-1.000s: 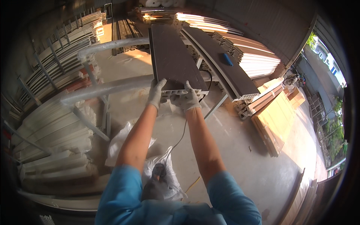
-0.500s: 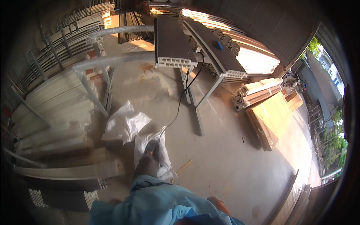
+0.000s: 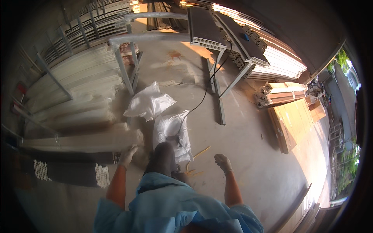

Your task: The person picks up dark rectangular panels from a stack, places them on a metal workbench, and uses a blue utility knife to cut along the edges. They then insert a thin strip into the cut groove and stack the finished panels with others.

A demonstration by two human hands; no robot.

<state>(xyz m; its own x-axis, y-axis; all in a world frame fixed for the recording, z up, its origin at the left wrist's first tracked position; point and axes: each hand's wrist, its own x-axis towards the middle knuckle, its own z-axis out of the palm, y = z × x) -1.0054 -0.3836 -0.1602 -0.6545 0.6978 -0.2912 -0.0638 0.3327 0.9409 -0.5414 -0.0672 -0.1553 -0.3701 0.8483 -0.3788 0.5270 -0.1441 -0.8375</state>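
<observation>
My left hand (image 3: 126,157), pale as if gloved, is raised beside the near end of a wrapped bundle of long strips (image 3: 81,140). Blur hides its fingers, and I cannot tell if it touches the bundle. Out over the floor on the other side, my right hand (image 3: 223,163) has its fingers curled in, with nothing visible in them. Between the hands, my legs are in front of a white sack (image 3: 182,134) that lies on the floor. A second crumpled white sack (image 3: 149,101) lies just beyond it.
Dark hollow panels (image 3: 206,27) rest on a metal stand, from which a black cable (image 3: 202,99) hangs to the near sack. Flat cardboard boxes (image 3: 293,124) lie at the right. Stacked pale strips (image 3: 74,85) fill the left. Yellow strip scraps (image 3: 202,151) lie on the floor.
Both hands have come up into clear view, out to either side of my body. The sacks and stand have shifted right and upward in view as I stepped forward.
</observation>
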